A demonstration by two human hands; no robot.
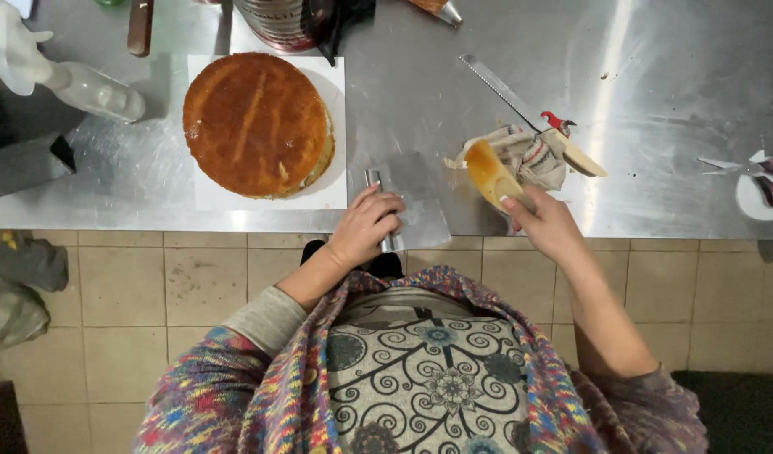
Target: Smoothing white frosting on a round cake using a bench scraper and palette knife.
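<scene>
My left hand (365,225) grips the round handle of a flat metal bench scraper (416,195) lying on the steel counter (655,101), just right of the cake. My right hand (548,223) holds an orange-stained plastic scraper (491,176) against a crumpled patterned cloth (533,155). A round golden-brown cake (256,124) sits on a white square board (329,192) to the left.
A long serrated knife (521,109) with a pale handle lies behind the cloth. Scissors (760,172) rest at the far right edge. A clear spray bottle (75,80) lies at the left; a dark container (290,21) stands behind the cake. Tiled floor lies below.
</scene>
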